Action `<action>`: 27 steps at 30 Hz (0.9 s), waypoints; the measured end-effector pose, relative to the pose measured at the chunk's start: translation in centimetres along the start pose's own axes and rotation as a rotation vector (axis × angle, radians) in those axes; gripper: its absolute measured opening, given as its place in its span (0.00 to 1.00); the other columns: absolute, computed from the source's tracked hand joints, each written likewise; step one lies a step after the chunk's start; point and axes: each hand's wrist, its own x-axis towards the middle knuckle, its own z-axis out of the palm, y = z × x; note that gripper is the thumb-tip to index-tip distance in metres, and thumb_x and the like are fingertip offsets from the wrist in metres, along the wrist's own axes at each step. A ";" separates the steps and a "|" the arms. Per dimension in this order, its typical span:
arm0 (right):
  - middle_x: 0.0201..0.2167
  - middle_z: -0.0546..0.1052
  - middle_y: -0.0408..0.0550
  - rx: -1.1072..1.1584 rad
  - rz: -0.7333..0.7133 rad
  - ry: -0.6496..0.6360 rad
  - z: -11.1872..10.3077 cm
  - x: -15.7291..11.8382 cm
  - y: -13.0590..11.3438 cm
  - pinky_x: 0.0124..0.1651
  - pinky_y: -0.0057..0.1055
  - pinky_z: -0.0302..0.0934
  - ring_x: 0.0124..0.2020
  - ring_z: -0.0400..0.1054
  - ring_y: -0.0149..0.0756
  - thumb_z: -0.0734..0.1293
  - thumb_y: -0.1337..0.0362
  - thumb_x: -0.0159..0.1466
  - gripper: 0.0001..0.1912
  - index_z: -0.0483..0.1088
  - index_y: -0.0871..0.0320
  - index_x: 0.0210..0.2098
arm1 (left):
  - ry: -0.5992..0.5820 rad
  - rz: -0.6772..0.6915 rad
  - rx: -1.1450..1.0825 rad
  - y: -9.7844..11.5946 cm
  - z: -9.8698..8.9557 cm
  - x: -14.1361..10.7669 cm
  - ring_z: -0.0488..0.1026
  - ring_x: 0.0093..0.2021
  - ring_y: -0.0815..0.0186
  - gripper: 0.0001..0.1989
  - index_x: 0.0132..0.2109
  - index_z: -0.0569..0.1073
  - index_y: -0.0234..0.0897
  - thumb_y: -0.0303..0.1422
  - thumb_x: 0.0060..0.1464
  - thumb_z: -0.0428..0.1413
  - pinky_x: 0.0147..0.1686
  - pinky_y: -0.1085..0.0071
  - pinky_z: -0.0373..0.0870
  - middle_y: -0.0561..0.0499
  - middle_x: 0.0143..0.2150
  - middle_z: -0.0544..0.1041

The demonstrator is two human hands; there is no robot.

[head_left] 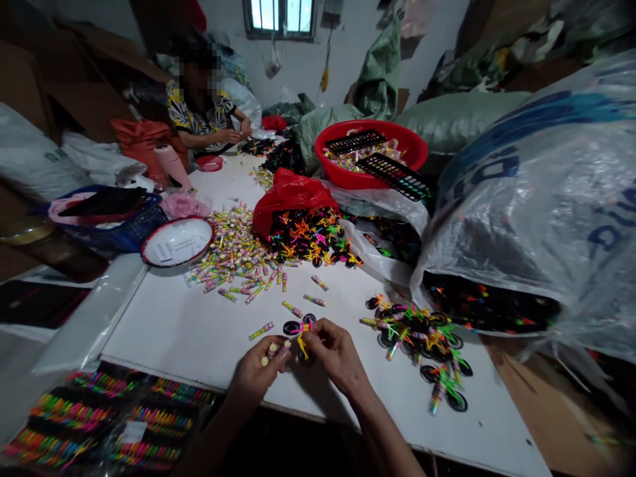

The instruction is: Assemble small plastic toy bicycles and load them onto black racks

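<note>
Near the front edge of the white table, my left hand (259, 370) is closed around several small candy tubes (273, 350), their pale ends showing. Beside it on the right, my right hand (334, 351) pinches a small toy bicycle (301, 329) with black wheels and pink and yellow parts. Loose candy tubes (261, 330) lie on the table just beyond my hands. To the right is a pile of toy bicycles (417, 334) with tubes among them. A large heap of tubes (233, 245) lies further back, next to a red bag (293, 192) spilling colourful bicycles.
A white bowl (177, 241) and a blue basket (124, 222) stand at the left. A red basin (370, 173) with black trays is behind. A big plastic sack (536, 199) fills the right. Packed bicycles (94, 411) lie lower left. Another person (203, 122) sits at the far end.
</note>
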 end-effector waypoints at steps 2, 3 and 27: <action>0.19 0.64 0.39 -0.042 0.019 -0.033 -0.1 -0.4 -0.1 0.25 0.25 0.48 0.21 0.55 0.26 0.68 0.52 0.55 0.17 0.65 0.59 0.25 | -0.075 0.025 0.038 0.2 0.1 -0.2 0.57 0.17 0.75 0.21 0.37 0.73 0.35 0.49 0.44 0.61 0.17 0.77 0.47 0.56 0.21 0.69; 0.18 0.64 0.38 -0.026 0.039 -0.066 0.0 -0.6 0.0 0.24 0.25 0.47 0.21 0.54 0.26 0.68 0.51 0.54 0.17 0.65 0.59 0.24 | -0.107 0.027 0.051 0.4 0.1 -0.3 0.56 0.17 0.75 0.20 0.36 0.73 0.35 0.48 0.45 0.61 0.17 0.77 0.46 0.56 0.20 0.68; 0.25 0.72 0.47 -0.526 -0.045 0.170 -7.7 -3.6 -1.8 0.30 0.29 0.58 0.27 0.65 0.36 0.60 0.53 0.61 0.15 0.69 0.58 0.30 | -0.192 -0.047 0.035 -1.1 1.3 -1.9 0.55 0.18 0.76 0.23 0.48 0.72 0.34 0.46 0.51 0.57 0.17 0.77 0.47 0.54 0.26 0.70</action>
